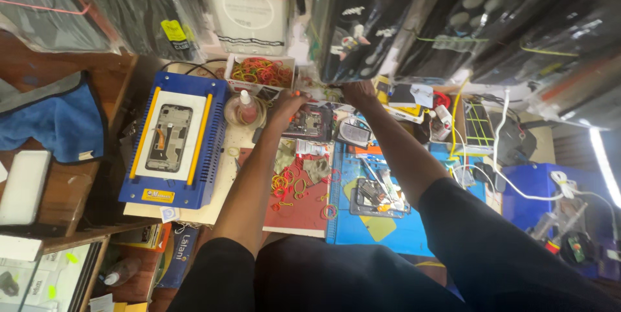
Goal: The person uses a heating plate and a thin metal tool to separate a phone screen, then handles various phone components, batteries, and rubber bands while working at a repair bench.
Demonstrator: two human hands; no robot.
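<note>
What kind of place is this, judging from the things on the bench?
Probably a phone repair bench. A blue heating plate holds a phone frame, the left hand touches an opened phone, and packed phone covers hang above.

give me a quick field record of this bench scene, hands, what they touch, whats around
setting: cluttered phone repair bench seen from above
left hand: resting on an opened phone, fingers curled at its edge
right hand: reaching to the far side of the bench, its grip unclear
heating plate: blue, left of the hands, a phone frame lying on it
rubber bands box: behind the left hand
loose rubber bands: scattered on the red mat
blue cloth: far left
</note>
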